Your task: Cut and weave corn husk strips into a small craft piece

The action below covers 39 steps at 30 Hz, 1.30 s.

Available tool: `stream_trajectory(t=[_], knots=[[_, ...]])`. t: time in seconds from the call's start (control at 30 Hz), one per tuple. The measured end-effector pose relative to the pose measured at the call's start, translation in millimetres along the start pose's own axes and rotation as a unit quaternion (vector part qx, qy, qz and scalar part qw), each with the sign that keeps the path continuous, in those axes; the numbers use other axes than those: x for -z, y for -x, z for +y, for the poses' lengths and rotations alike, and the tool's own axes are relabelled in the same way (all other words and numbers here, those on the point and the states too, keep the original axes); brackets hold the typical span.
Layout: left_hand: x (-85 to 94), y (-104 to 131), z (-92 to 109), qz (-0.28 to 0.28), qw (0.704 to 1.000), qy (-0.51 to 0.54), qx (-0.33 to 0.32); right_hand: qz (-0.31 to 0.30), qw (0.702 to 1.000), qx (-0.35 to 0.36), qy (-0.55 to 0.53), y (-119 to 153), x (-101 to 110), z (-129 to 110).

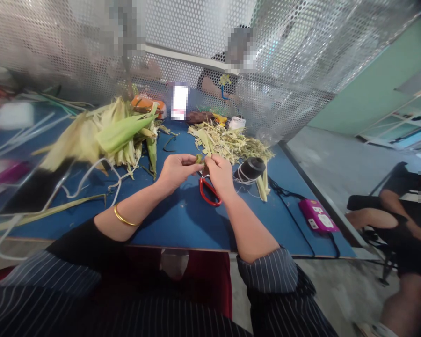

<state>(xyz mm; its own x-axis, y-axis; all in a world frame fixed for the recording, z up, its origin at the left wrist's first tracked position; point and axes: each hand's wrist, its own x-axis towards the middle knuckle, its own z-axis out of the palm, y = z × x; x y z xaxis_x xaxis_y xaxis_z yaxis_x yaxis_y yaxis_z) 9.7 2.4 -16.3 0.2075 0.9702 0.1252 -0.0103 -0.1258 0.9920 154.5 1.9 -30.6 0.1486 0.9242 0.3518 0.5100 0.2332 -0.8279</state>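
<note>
Over the middle of the table, my left hand (175,172) and my right hand (220,177) meet with fingertips closed on a small piece of corn husk (199,158). A paler husk strip (205,142) rises behind the fingers; whether it joins the held piece I cannot tell. Red-handled scissors (212,203) lie beneath my right hand, their blades mostly hidden. To the right of that hand is a black spool (251,168) wound with pale thread. Behind both hands spreads a heap of shredded husk (236,140).
A pile of whole corn husks (115,133) covers the back left of the blue table (182,224). A tablet-like dark device (38,187) with a white cable lies at left. A purple packet (317,216) sits at right. Behind stands a perforated screen (189,28); a person sits far right.
</note>
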Motion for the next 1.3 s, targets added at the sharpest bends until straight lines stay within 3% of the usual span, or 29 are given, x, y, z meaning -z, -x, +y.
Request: stream_trajectory(t=[0.2,0.3,0.5,0.6,0.7,0.83,0.93,1.13,1.3], knots=[[4.3,-3.3,-1.9,-0.006,1.0,-0.02,0.023,-0.087,0.994,-0.011,0.071,-3.5,9.5,-3.5],[9.2,-6.7,-0.7,-0.006,0.998,0.025,0.064,-0.117,0.984,0.033,0.127,-7.2,20.3,-9.7],[16.1,-13.3,2.9,0.025,0.993,0.063,0.092,-0.091,0.96,0.16,0.211,-11.7,44.8,-19.8],[17.2,-13.9,4.3,0.024,0.994,0.058,0.092,-0.157,0.966,0.156,0.136,-8.7,55.7,-25.6],[16.9,-13.2,4.4,0.02,0.994,0.056,0.089,-0.232,0.969,0.082,-0.001,-4.4,63.2,-28.4],[16.6,-12.7,4.7,0.022,0.994,0.07,0.082,-0.283,0.944,-0.013,-0.169,-2.4,62.4,-25.6],[16.8,-12.6,5.9,0.013,0.995,0.07,0.071,-0.24,0.948,-0.014,-0.207,-3.7,53.0,-22.3],[15.6,-13.1,4.0,-0.007,0.994,0.069,0.088,-0.032,0.984,0.066,-0.162,-5.9,33.2,-18.1],[15.3,-13.8,1.1,-0.009,0.992,0.063,0.105,-0.007,0.967,0.068,-0.245,-9.8,33.9,-12.3]])
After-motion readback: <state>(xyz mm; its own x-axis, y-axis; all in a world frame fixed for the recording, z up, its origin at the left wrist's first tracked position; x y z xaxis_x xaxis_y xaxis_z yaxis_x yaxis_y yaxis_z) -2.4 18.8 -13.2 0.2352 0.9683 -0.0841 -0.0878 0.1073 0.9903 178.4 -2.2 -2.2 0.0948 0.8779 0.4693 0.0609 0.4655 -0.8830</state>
